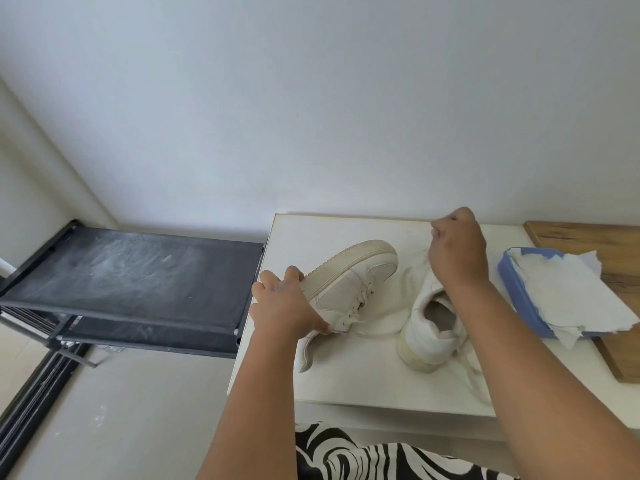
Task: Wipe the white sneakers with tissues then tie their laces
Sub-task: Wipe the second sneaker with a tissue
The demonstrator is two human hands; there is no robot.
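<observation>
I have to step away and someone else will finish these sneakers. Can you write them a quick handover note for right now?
Left hand grips the tilted sneaker by sole and heel, holding it on its side on the white table.
Right hand is raised over the upright sneaker, fingers pinching something thin and white, apparently a lace.
Tissues sit in the blue pack at right.
Done: cannot tell whether wiping is finished.
Left: the upright sneaker's laces hang loose; tie both pairs.
</observation>
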